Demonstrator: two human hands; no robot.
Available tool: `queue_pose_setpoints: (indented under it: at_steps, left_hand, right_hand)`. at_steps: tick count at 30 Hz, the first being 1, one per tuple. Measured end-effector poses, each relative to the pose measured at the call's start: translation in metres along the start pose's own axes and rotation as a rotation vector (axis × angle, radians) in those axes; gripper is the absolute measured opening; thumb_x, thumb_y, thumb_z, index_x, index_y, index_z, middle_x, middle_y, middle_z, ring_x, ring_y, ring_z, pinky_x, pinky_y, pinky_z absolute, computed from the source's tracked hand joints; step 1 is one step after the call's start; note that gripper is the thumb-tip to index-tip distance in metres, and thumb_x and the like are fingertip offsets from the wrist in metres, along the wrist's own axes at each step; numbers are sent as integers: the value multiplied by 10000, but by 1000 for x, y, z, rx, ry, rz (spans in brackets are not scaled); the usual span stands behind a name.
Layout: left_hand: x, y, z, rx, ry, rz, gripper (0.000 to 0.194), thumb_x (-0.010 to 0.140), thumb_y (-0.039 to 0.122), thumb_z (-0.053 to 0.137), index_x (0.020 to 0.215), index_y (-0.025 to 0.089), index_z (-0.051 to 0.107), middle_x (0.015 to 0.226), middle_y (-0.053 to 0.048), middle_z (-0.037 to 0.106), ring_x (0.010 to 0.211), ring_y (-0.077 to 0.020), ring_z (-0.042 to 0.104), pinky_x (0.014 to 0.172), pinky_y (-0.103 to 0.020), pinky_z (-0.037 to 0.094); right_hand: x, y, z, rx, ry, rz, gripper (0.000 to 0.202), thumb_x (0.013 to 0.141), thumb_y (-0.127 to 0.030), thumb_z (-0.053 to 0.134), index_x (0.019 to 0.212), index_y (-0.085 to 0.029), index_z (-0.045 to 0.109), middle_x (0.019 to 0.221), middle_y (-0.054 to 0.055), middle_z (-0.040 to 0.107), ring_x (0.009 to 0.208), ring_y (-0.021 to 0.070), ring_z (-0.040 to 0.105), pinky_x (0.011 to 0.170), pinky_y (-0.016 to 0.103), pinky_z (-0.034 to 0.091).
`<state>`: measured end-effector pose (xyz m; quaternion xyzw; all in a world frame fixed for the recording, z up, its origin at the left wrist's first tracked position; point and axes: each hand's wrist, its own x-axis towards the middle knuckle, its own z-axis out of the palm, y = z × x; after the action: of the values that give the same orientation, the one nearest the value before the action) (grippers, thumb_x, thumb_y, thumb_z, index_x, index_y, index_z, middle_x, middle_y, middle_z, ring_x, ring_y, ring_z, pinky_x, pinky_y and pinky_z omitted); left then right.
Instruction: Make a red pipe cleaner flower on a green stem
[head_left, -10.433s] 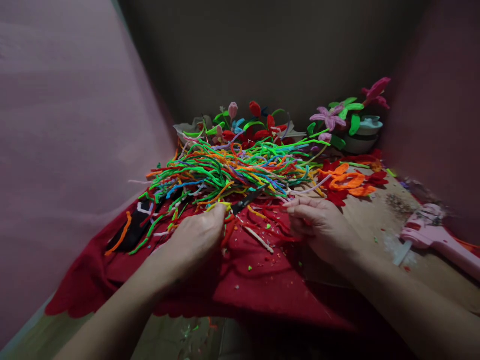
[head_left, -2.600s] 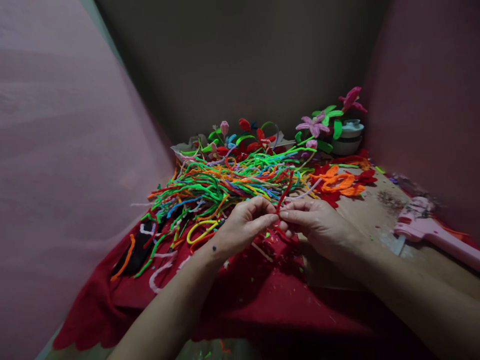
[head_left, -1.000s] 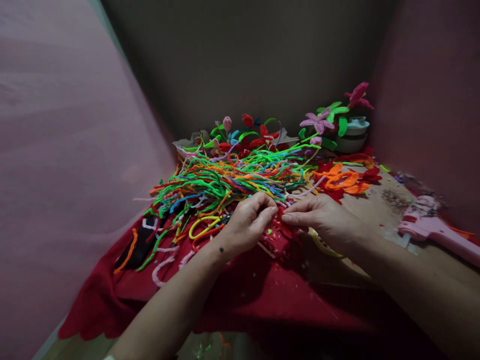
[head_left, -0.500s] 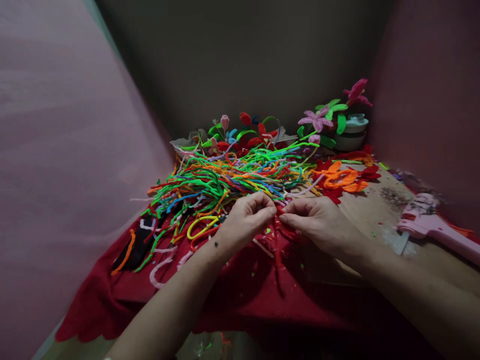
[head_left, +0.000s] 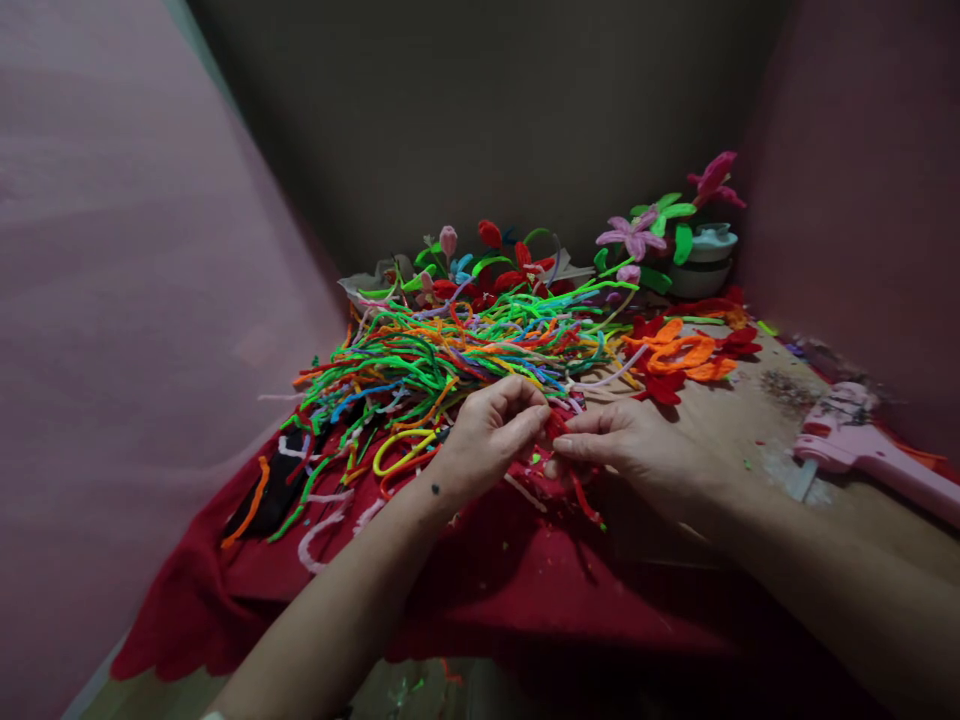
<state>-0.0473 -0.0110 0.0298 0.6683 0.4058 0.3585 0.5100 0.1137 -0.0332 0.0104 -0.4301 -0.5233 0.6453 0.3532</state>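
My left hand [head_left: 499,430] pinches a red fuzzy stem [head_left: 586,500] near the middle of the view. Close beside it on the right, my right hand [head_left: 626,445] has its thumb and fingers closed on the same red piece. The stem's lower end hangs down to the right over the red cloth [head_left: 517,600]. Just beyond the hands lies a large heap of coloured fuzzy stems [head_left: 450,350]. Yellow-handled scissors [head_left: 401,452] rest to the left of my left hand.
Orange petal loops [head_left: 679,352] and red petals lie on a brown board [head_left: 720,420]. A pink glue gun [head_left: 847,440] is at the right. Finished fuzzy flowers [head_left: 634,237] and a lidded pot [head_left: 701,270] stand at the back. Pink curtains hang on both sides.
The red stem's hanging end has swung from straight down to the lower right. My right hand's fingers have shifted slightly lower; my left hand stays nearly in place.
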Motion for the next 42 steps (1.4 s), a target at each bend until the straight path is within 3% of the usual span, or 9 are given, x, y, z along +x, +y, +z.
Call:
queue_pose_setpoints:
  at_steps: [6,9,12,15,19,27,32,37,42]
  left_hand:
    - [0,-1,3,72,101,82,122,774,250,570,749,142,520,610,47,502,479,-34,435,452,-158,357]
    - [2,-1,3,-17,117,-10,214,719,304,642,788,153,508,630,52,520,469,-30,436,439,-152,347]
    - [1,0,5,-39,-37,-186,285,709,393,644,732,139,519,535,53,497,418,-31,411,398,-147,302]
    - [-1,1,9,-62,-200,-295,296,714,401,630,657,131,525,469,45,488,371,-40,406,384,-161,322]
    - [-3,5,14,-33,-202,-299,237,729,335,618,648,122,551,434,41,493,344,-43,410,368,-157,315]
    - [-7,3,14,122,-128,-146,131,782,240,560,717,131,590,484,46,519,409,-50,462,413,-148,360]
    - [-9,-7,13,358,-48,101,123,784,249,564,761,144,623,550,24,588,488,-87,540,480,-178,429]
    - [-9,-5,9,510,-74,319,136,815,231,539,759,146,629,611,12,617,552,-83,552,542,-174,434]
    - [-18,8,-10,729,-114,295,136,845,242,508,853,162,618,763,-5,648,667,-88,571,634,-181,428]
  right_hand:
    - [0,-1,4,176,-66,57,176,684,-259,671,596,-108,663,529,40,640,415,85,513,434,207,390]
    - [2,-2,3,202,84,-40,157,676,-265,695,606,-127,669,545,28,643,436,93,528,450,218,407]
    - [5,-2,0,283,268,-201,97,654,-252,723,666,-159,696,626,16,666,535,109,572,515,222,443]
    - [8,0,-2,375,296,-234,118,657,-270,731,709,-170,700,659,15,666,550,120,576,521,237,452]
    - [12,2,-4,420,363,-232,144,629,-256,754,680,-143,680,619,16,639,545,112,557,516,225,434]
    - [11,0,-8,519,402,-233,143,617,-213,746,652,-119,645,598,14,620,504,94,544,502,209,437]
    - [12,-2,-10,600,376,-150,52,679,-142,680,658,-113,641,607,22,630,477,81,549,476,185,457]
    - [12,-2,-13,645,325,-146,7,712,-116,650,706,-119,649,633,35,639,516,103,589,465,188,500]
    - [12,1,-16,660,296,-202,28,730,-99,628,717,-114,649,675,53,653,588,131,630,488,203,543]
